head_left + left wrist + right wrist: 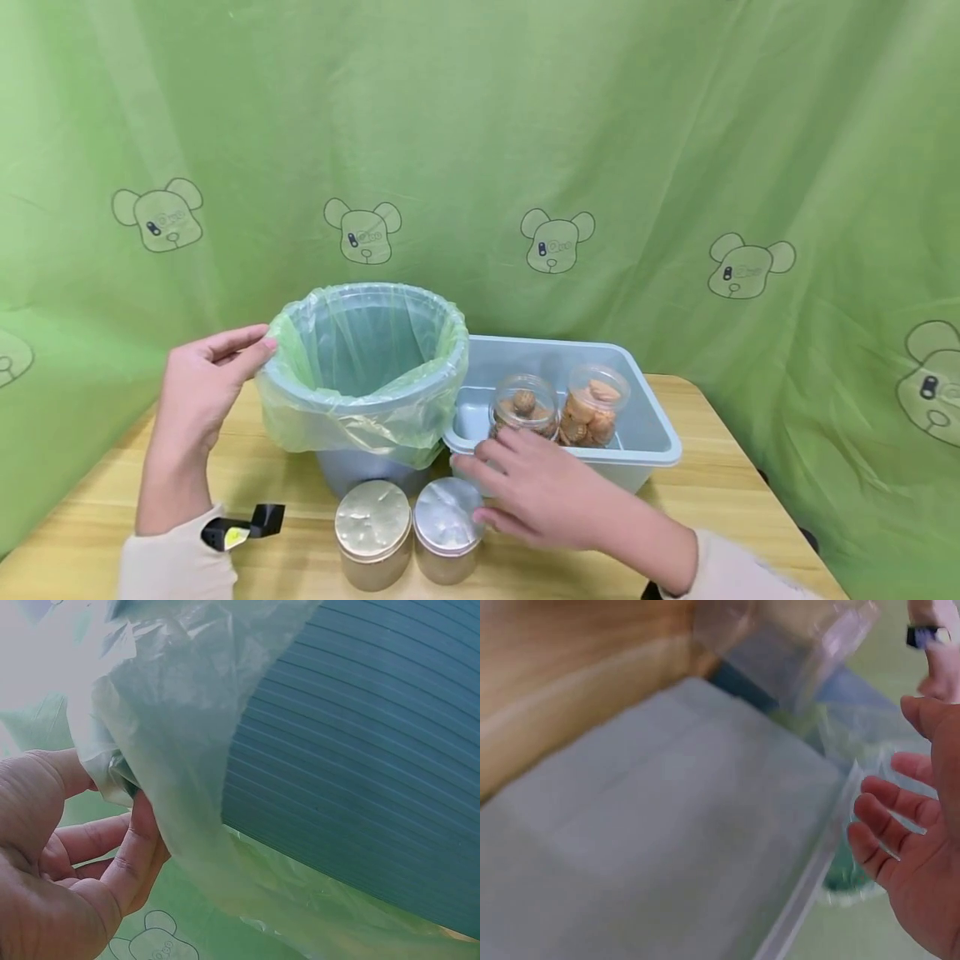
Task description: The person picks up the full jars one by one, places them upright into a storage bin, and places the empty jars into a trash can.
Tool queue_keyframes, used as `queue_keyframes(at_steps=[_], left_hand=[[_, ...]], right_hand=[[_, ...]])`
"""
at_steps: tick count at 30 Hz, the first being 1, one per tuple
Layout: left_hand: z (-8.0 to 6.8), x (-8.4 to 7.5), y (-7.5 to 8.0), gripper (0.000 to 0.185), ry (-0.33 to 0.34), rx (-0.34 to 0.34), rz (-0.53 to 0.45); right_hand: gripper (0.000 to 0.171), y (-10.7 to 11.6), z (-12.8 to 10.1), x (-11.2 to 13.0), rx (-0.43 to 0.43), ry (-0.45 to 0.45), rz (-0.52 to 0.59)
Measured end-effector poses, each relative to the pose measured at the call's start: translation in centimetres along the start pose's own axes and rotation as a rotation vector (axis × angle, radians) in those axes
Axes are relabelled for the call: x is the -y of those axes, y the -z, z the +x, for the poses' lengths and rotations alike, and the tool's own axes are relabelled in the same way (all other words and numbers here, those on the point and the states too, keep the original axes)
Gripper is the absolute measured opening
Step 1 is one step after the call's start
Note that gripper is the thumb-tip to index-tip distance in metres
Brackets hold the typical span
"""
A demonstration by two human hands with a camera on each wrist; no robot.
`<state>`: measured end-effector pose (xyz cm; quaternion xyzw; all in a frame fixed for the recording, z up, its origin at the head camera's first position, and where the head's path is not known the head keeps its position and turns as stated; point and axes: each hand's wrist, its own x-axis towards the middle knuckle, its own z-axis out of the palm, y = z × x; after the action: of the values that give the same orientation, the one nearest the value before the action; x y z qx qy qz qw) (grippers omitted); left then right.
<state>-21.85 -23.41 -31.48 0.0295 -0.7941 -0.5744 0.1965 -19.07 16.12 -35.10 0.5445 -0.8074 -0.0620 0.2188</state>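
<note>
A blue trash bin [348, 471] stands left of centre, lined with a thin green plastic bag [300, 421] folded over its rim. At the bin's left side my left hand [202, 383] pinches the bag between thumb and fingers; in the left wrist view, the bag's edge [112, 769] lies between them. My right hand [547, 492] hovers in front of the blue basin, fingers spread and loosely bent, holding nothing. Close to its fingertips is a silver-topped jar [447, 517]; a second jar with a gold-toned top [372, 521] stands beside that one.
The light blue basin [652, 454] sits right of the bin. Inside it are a clear jar of walnut-like pieces [525, 402] and another clear jar with orange-brown pieces [596, 408]. All stand on a wooden table [735, 500] before a green curtain [480, 150].
</note>
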Motion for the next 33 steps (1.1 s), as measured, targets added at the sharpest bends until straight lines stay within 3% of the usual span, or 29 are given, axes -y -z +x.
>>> queue_keyframes(at_steps=[10,33], left_hand=[[0.0,0.0,0.2,0.056,-0.005,0.000,0.020],[0.1,0.0,0.0,0.056,-0.007,0.009,0.013]], right_hand=[[0.058,-2.8,1.3,2.6,0.017,0.143,-0.067],[0.068,-4.7,2.2,3.1,0.130,0.076,-0.014]])
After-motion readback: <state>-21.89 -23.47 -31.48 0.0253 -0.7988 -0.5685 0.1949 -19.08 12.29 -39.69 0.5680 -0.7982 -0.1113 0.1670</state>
